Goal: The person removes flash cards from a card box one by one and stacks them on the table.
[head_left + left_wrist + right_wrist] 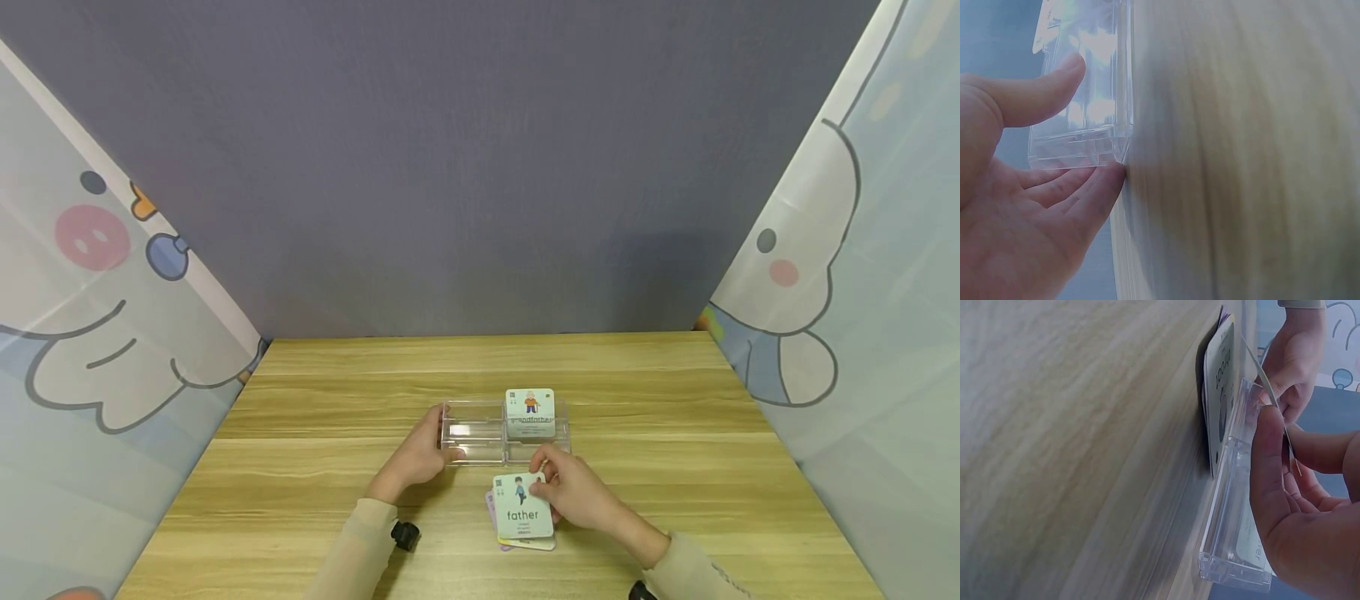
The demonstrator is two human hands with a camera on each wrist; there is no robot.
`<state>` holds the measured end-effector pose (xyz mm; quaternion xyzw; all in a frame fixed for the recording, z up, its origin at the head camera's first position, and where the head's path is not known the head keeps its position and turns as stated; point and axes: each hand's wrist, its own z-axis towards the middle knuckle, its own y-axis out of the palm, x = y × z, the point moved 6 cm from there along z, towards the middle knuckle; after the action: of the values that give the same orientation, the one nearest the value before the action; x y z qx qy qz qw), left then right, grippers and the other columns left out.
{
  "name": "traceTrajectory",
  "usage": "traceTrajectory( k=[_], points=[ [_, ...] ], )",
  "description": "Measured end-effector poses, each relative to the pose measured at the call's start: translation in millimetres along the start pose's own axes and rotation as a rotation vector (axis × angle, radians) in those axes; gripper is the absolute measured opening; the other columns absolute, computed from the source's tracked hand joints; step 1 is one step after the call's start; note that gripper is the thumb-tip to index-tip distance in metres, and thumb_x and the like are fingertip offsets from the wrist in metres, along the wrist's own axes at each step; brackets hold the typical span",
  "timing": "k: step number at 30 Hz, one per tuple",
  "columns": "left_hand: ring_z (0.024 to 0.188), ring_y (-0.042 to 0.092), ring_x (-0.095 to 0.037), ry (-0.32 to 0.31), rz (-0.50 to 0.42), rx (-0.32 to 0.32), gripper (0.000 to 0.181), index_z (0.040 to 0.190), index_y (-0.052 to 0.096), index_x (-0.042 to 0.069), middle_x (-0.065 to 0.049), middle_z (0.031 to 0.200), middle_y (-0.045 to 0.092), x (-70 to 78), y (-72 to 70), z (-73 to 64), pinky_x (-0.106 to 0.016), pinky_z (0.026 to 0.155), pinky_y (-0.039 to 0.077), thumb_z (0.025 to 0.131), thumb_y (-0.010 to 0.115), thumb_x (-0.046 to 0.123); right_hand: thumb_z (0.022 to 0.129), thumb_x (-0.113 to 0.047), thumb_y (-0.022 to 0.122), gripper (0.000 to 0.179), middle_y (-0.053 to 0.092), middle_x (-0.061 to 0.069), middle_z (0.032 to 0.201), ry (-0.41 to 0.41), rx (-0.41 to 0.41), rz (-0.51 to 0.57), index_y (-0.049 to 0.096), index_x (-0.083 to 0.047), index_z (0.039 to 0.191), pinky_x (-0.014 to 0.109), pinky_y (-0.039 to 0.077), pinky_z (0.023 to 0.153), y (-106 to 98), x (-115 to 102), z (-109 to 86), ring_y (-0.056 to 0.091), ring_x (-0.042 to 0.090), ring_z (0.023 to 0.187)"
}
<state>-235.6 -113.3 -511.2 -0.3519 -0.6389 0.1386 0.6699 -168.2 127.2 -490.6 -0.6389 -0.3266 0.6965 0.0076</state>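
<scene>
At the left end of a clear plastic card holder [480,452] rests my left hand [417,452], its thumb and fingers around that end. The left wrist view shows the thumb over the holder [1088,81] and the fingertips at its end wall. My right hand [581,492] pinches a white "father" card [522,521] at its upper right side between thumb and fingers. Seen edge-on in the right wrist view, this card [1266,378] is held apart from the stack of cards [1217,394] on the table. A "grandfather" card [530,404] stands in the holder's right column.
Purple and yellow edges of the card stack [536,544] show under the held card in the head view. The wooden table [300,467] ends at a dark grey panel [480,208] behind. Cartoon-printed curtains [90,333] hang at both sides.
</scene>
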Motion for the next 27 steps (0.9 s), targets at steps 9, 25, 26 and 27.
traceTrajectory(
  k=[9,25,26,27],
  points=[
    [0.128,0.052,-0.041,-0.015,0.010,-0.004,0.086,0.155,0.025,-0.008,-0.027,0.143,0.048,-0.2,0.6,-1.0,-0.055,0.110,0.042,0.091,0.077,0.016,0.091,-0.007,0.075,0.018,0.050,-0.003,0.067,0.025,0.025,-0.231,0.059,-0.009,0.099,0.019,0.038,0.044,2.2,2.7,-0.2,0.046,0.005,0.051],
    [0.127,0.052,-0.040,-0.005,-0.003,-0.006,0.084,0.155,0.026,-0.007,-0.027,0.143,0.048,0.1,0.1,0.1,-0.054,0.108,0.045,0.092,0.077,0.017,0.087,-0.015,0.079,0.019,0.049,-0.009,0.072,-0.022,0.052,-0.513,0.061,-0.012,0.094,0.023,0.038,0.046,7.0,2.1,-1.5,0.043,0.005,0.057],
    [0.127,0.052,-0.040,-0.004,-0.003,-0.005,0.084,0.155,0.026,-0.007,-0.027,0.143,0.048,0.0,0.1,0.2,-0.053,0.108,0.045,0.092,0.077,0.017,0.086,-0.015,0.079,0.019,0.050,-0.009,0.073,-0.028,0.053,-0.532,0.061,-0.012,0.093,0.023,0.038,0.046,7.2,2.2,-1.4,0.043,0.005,0.057],
    [0.127,0.052,-0.040,-0.003,-0.002,-0.005,0.085,0.155,0.026,-0.007,-0.027,0.143,0.048,-0.2,0.1,0.2,-0.053,0.108,0.045,0.092,0.077,0.017,0.086,-0.016,0.079,0.020,0.050,-0.009,0.073,-0.032,0.056,-0.548,0.061,-0.012,0.092,0.022,0.038,0.047,7.4,2.5,-1.2,0.043,0.005,0.058]
  ],
)
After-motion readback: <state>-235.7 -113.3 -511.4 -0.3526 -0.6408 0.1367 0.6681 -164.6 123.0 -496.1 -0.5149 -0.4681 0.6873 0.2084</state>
